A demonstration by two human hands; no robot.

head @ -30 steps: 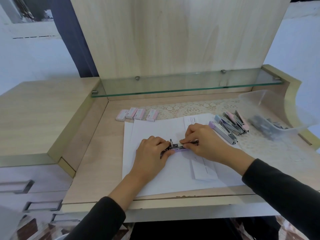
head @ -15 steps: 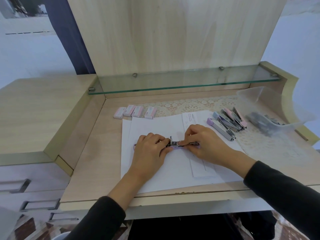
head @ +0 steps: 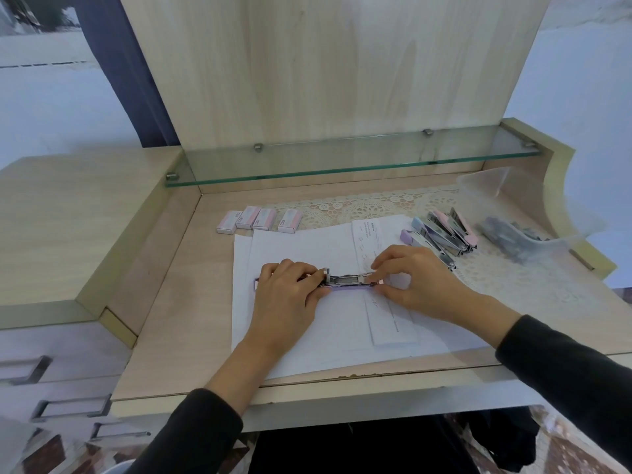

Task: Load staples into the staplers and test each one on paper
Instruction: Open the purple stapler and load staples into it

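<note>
In the middle of the frame the purple stapler (head: 345, 283) lies opened flat on the white paper sheets (head: 335, 340), and both hands are clamped on it. The left hand (head: 290, 295) curls its fingers over the left end and holds it down, and the right hand (head: 413, 278) pinches the right end of the metal channel between thumb and fingertips. We judge that the step in hand is loading staples into this channel. To do it well, we should press the body firmly against the paper with the left hand so that it does not slide. We should lay the strip straight along the channel with its legs downward, push it fully in, and close the top only when nothing stands above the rails. The fingertips should be away from the spring pusher, because it can snap. Some things we cannot make out. We cannot tell whether a strip is already in the channel or between the right fingertips, because it is too small and the fingers cover that end. The left hand hides the left part of the stapler, so only a small purple edge shows beside it. At the upper right the other staplers (head: 441, 234) lie in a row, and we cannot tell whether they are loaded. The clear container (head: 506, 186) behind them is blurred, and its dark contents are not recognisable. The print on the four staple boxes (head: 260, 220) above the paper is not readable.
</note>
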